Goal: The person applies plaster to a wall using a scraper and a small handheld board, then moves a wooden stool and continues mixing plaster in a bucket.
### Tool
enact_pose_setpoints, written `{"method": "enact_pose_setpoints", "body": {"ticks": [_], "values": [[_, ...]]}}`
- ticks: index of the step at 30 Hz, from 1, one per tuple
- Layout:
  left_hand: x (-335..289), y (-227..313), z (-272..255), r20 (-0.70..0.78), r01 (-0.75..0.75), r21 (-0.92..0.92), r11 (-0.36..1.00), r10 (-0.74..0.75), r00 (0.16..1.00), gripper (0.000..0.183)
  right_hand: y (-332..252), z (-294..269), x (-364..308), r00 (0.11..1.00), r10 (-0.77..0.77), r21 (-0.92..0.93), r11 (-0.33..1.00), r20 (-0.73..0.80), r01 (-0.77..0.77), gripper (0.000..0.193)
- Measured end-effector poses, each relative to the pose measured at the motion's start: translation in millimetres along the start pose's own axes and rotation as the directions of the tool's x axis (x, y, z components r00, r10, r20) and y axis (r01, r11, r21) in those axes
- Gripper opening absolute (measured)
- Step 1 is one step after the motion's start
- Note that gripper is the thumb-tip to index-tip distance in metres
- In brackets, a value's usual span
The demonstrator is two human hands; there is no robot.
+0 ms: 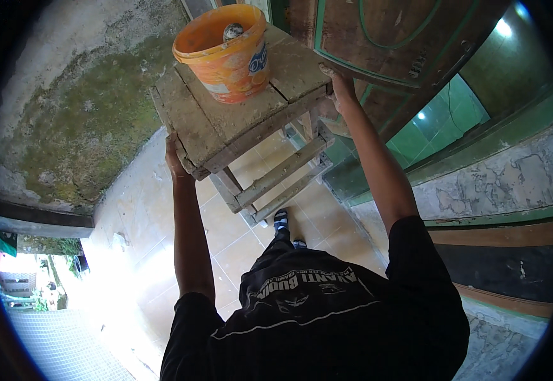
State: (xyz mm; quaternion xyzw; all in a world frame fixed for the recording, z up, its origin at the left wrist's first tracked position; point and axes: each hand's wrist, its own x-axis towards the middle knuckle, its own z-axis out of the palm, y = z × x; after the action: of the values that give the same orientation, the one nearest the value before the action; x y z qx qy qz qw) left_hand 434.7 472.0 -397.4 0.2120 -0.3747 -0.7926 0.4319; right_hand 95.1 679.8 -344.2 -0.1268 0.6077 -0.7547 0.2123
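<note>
A worn wooden stool with a plank top and crossbars between its legs is in front of me, tilted in the picture. My left hand grips the near left corner of its top. At the right end, my right hand holds the edge, thumb over the top and the other fingers partly hidden below. On the planks stands an orange plastic bucket, smeared with pale stains. Inside it shows a rounded, speckled grey-white thing whose kind I cannot make out.
Pale floor tiles lie beneath the stool and my sandalled feet. A mossy, stained wall runs along the left. To the right are a brown wooden door with green trim and a green-tiled floor beyond the doorway.
</note>
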Motion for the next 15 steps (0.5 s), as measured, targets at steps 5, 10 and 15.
{"method": "enact_pose_setpoints", "body": {"ticks": [5,10,15], "values": [[-2.9,0.3,8.8,0.048,0.061,-0.034,0.998,-0.059,0.997,0.058,-1.1,-10.0,5.1,0.976,0.150,-0.054,0.988,0.158,-0.143,0.053],[-9.5,6.6,18.0,0.059,0.064,-0.008,0.998,-0.063,0.996,0.059,7.4,-8.5,7.0,0.991,0.070,0.001,0.998,0.111,-0.071,0.058],[-6.2,5.7,9.0,0.083,0.083,-0.041,0.996,-0.079,0.993,0.058,11.4,0.4,6.9,0.998,0.063,-0.040,0.997,-0.006,-0.064,0.063]]}}
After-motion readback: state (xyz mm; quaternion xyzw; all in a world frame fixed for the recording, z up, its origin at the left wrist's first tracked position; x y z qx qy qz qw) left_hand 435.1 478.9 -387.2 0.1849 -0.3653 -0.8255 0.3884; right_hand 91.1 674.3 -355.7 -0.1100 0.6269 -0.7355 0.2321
